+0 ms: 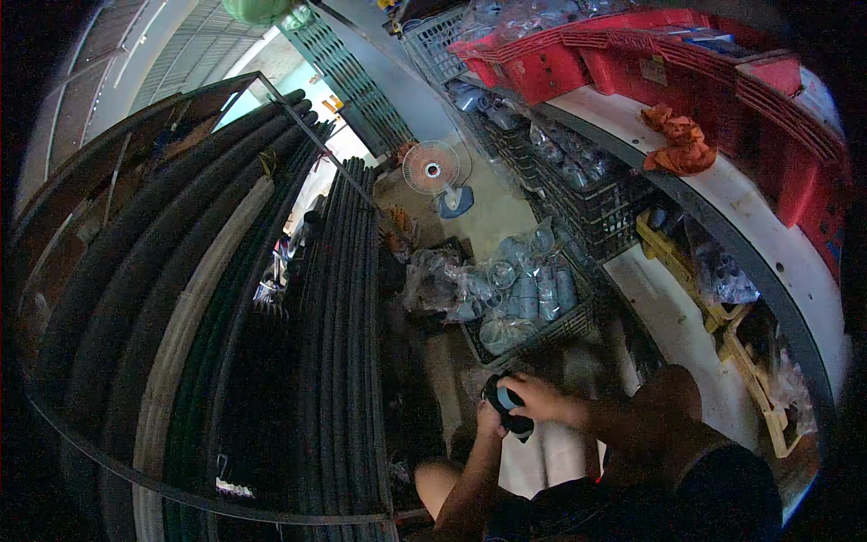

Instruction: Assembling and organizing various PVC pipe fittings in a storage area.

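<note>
In front of my body I hold a black rounded piece with a grey-blue band [506, 400]; its exact kind does not show. My left hand [490, 421] grips it from below and to the left. From the right, my right hand [533, 397] has its fingers closed over the piece. Just beyond both hands stands a dark plastic crate [551, 334] heaped with grey pipe fittings [524, 294], many in clear bags. A bunched clear plastic bag [432, 282] lies at the left of the heap.
Long dark pipes [339, 343] fill a metal rack [226, 512] on my left. To the right, a white shelf [623, 122] carries red bins [623, 68] and an orange cloth [679, 142]. Black crates [623, 217] hold more bagged fittings. A fan [433, 169] stands ahead.
</note>
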### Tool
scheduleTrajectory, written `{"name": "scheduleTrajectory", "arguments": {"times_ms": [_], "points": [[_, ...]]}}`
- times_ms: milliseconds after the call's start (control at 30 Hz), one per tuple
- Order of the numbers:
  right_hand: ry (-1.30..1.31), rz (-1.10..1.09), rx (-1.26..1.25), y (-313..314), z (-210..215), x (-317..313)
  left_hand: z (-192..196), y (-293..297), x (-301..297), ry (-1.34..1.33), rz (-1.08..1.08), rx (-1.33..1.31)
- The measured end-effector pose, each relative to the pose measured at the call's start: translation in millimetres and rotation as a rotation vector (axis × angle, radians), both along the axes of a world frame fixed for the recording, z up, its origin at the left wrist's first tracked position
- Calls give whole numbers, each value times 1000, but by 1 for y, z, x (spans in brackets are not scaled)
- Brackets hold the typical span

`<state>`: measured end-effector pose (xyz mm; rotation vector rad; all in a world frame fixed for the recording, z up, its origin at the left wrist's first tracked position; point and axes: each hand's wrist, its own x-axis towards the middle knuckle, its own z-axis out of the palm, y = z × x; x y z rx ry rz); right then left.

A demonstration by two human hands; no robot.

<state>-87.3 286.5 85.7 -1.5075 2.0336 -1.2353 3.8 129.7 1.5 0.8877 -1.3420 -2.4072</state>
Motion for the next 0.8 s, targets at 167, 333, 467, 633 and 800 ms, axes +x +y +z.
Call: {"name": "scheduleTrajectory", "arguments": {"times_ms": [167,333,467,633,800], "points": [[-37,-127,-48,-8,-9,12,-31,-31,2,-136,94,-415],[-304,-130,47,-12,-15,0,-25,-22,1,-345,197,-667],[-1010,-141,302,-24,-65,-14,-5,-13,2,-208,110,-907],[-1250,-67,396,-22,-84,-16,7,-5,-1,-198,-5,-698],[-272,-18,-89,-18,-41,5,-87,-49,15,-249,-73,-704]]}}
